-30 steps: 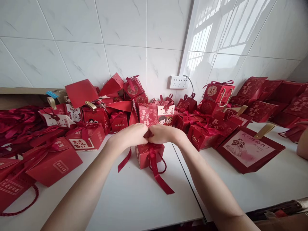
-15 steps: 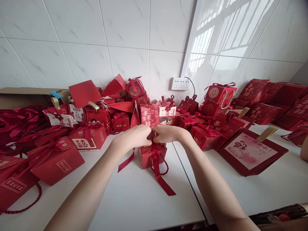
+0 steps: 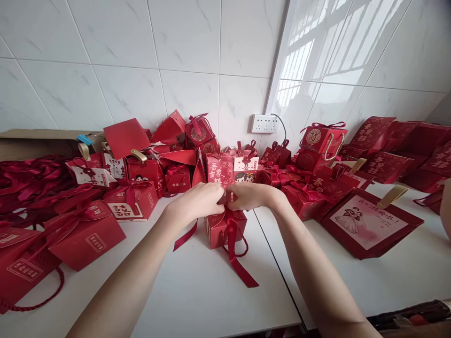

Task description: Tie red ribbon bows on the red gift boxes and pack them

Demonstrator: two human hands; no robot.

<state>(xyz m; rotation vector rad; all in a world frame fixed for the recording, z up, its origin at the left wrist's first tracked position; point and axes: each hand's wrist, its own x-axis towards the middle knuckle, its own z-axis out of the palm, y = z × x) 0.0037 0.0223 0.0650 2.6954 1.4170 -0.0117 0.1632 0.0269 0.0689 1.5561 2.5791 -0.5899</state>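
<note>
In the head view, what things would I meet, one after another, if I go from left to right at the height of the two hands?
Pile of dark red ribbons → red box with a white panel → left hand → right hand → dark red bag with a couple drawing.

window glare (image 3: 299, 58) streaks veined wall tiles (image 3: 186, 35) behind a white tabletop (image 3: 183, 291).

At centre frame, the left hand (image 3: 203, 199) and right hand (image 3: 248, 195) pinch a ribbon (image 3: 232, 239) atop a red box (image 3: 216, 234) (one end trails toward the lower edge). Other boxes (image 3: 131, 203) crowd both sides; a socket (image 3: 265, 124) sits above, right of centre.
</note>
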